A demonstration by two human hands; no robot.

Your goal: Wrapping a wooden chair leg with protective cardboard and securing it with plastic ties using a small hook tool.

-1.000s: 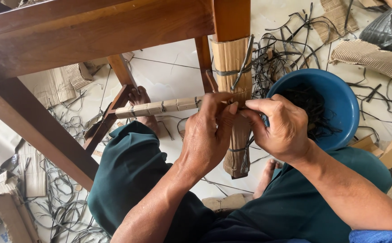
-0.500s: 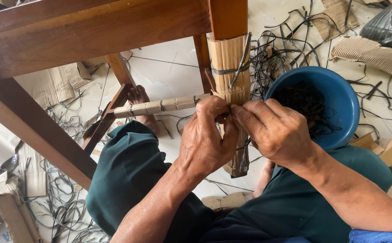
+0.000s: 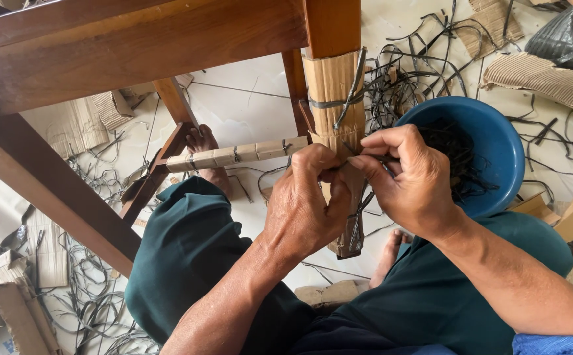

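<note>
A wooden furniture leg wrapped in corrugated cardboard (image 3: 329,85) hangs down in front of me. A dark plastic strap (image 3: 347,98) runs around and down the cardboard. My left hand (image 3: 306,200) presses against the wrapped leg at mid-height. My right hand (image 3: 408,174) pinches the end of the dark strap at the leg, fingers closed on it, touching my left hand. A crossbar wrapped in cardboard (image 3: 234,156) runs left from the leg.
A blue plastic bowl (image 3: 497,141) holding dark strap pieces sits on the floor to the right. Strap offcuts (image 3: 82,289) and cardboard scraps (image 3: 543,79) litter the white floor. Dark wooden frame beams (image 3: 56,197) cross the upper left. My knees in dark green trousers fill the foreground.
Both hands have shifted slightly lower and right along the wrapped leg; the right hand keeps pulling the strap end while the left stays pressed on the cardboard.
</note>
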